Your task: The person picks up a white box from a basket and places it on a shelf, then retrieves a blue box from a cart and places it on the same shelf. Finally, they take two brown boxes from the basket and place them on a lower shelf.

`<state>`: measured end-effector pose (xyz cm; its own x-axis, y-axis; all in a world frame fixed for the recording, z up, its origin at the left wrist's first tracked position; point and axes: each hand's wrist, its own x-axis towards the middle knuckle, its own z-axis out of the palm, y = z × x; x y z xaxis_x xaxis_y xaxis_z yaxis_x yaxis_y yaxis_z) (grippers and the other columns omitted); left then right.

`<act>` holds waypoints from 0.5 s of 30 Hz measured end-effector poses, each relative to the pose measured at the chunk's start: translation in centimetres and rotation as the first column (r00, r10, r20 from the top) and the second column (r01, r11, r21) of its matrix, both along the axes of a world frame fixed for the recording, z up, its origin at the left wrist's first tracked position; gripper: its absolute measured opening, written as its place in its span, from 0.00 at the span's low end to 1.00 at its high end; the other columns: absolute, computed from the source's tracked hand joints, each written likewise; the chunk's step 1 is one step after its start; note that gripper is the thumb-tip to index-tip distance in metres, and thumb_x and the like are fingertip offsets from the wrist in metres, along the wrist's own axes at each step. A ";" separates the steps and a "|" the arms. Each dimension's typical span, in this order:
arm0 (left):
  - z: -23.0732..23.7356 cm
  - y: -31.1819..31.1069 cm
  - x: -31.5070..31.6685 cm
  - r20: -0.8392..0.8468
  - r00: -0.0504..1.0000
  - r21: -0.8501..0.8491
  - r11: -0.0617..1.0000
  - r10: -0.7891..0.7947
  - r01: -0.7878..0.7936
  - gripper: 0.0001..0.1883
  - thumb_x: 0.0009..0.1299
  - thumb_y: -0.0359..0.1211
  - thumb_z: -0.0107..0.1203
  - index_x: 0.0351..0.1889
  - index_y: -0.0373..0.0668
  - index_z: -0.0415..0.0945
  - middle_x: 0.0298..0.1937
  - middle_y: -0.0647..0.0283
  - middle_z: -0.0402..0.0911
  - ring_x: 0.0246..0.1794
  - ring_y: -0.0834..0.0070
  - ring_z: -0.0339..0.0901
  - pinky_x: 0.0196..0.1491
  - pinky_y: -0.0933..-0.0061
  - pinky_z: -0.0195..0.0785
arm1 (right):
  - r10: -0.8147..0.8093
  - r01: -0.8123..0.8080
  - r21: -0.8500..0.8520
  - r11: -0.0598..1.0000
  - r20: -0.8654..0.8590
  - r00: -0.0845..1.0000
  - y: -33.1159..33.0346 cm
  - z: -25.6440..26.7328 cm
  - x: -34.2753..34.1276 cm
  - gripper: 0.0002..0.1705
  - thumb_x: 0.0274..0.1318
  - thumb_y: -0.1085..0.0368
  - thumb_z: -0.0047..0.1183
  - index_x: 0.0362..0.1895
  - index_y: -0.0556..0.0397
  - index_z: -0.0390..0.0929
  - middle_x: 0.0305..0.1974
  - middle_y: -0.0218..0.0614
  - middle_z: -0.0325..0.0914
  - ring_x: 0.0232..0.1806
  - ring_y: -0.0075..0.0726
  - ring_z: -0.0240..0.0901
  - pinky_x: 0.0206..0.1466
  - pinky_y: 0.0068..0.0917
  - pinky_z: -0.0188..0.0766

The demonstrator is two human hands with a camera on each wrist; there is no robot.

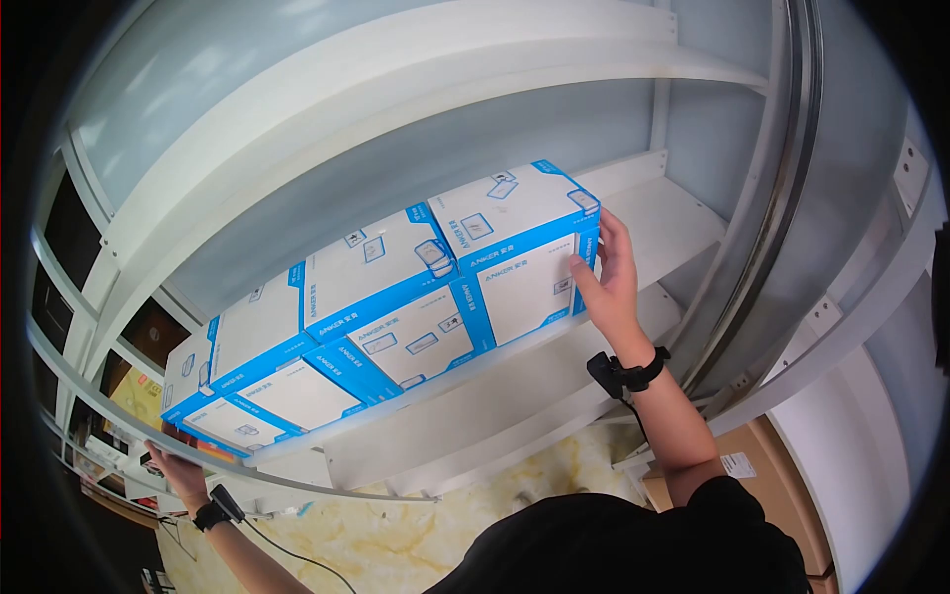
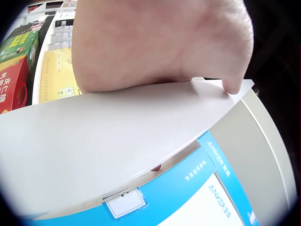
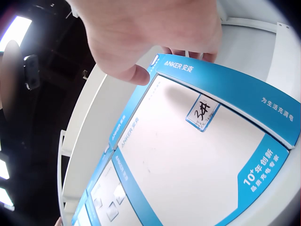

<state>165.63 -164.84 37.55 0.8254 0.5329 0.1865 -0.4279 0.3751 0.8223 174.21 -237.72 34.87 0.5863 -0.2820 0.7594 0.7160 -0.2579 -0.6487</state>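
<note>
Several blue-and-white Anker boxes stand side by side in a row on a white shelf. My right hand [image 1: 614,282] grips the outer end of the rightmost box [image 1: 524,287], thumb on its front corner and fingers round its side. In the right wrist view, that box's end panel [image 3: 188,155] carries a handwritten label [image 3: 202,113]. At the row's other end, my left hand [image 1: 180,477] is beside the leftmost box [image 1: 186,371], behind a white rail. In the left wrist view its thumb lies at the edge of a white panel [image 2: 103,136]; most fingers are hidden behind it.
A white curved-looking shelf [image 1: 396,89] spans above the boxes, with a lower shelf board [image 1: 445,416] beneath. A metal-edged upright [image 1: 762,238] stands at right. Cardboard boxes [image 1: 752,475] stand on the floor. Yellow [image 2: 56,75] and red [image 2: 14,87] packages are at the left.
</note>
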 end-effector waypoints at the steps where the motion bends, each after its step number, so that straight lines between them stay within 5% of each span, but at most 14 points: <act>1: -0.2 0.5 0.1 -0.001 1.000 -0.001 1.000 0.003 -0.003 0.41 0.76 0.64 0.33 0.72 0.41 0.63 0.71 0.61 0.67 0.69 0.65 0.65 0.71 0.61 0.53 | -0.013 0.013 0.015 1.000 0.008 1.000 0.1 -0.1 0.0 0.36 0.58 0.72 0.54 0.70 0.56 0.57 0.64 0.44 0.68 0.66 0.37 0.65 0.70 0.38 0.60; 4: -0.3 0.6 -0.1 -0.002 1.000 0.085 0.996 -0.007 0.007 0.41 0.76 0.65 0.33 0.72 0.41 0.63 0.71 0.61 0.67 0.69 0.65 0.65 0.71 0.61 0.52 | -0.021 0.021 0.028 0.999 0.014 1.000 0.2 -0.2 0.1 0.36 0.58 0.72 0.54 0.70 0.56 0.57 0.64 0.44 0.67 0.66 0.37 0.65 0.70 0.38 0.60; 9: 1.0 -2.3 -0.3 -0.022 0.999 -0.060 0.997 0.045 -0.046 0.40 0.77 0.62 0.37 0.71 0.38 0.64 0.71 0.59 0.68 0.70 0.65 0.64 0.73 0.64 0.51 | 0.000 0.000 0.014 1.000 0.025 1.000 0.3 -0.3 0.0 0.36 0.58 0.72 0.54 0.70 0.57 0.56 0.65 0.44 0.65 0.66 0.37 0.64 0.70 0.37 0.60; 15: -0.3 1.4 0.1 -0.003 1.000 -0.002 1.000 -0.006 0.006 0.44 0.74 0.66 0.39 0.71 0.37 0.63 0.69 0.58 0.70 0.68 0.64 0.67 0.71 0.62 0.55 | 0.039 -0.039 0.020 0.999 -0.014 0.999 -1.1 -0.5 0.9 0.37 0.59 0.70 0.56 0.70 0.57 0.55 0.65 0.44 0.65 0.67 0.38 0.64 0.71 0.38 0.58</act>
<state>165.73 -163.40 37.24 0.8291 0.5284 0.1826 -0.4232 0.3797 0.8227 175.09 -238.86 34.38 0.6082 -0.2736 0.7451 0.7155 -0.2175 -0.6639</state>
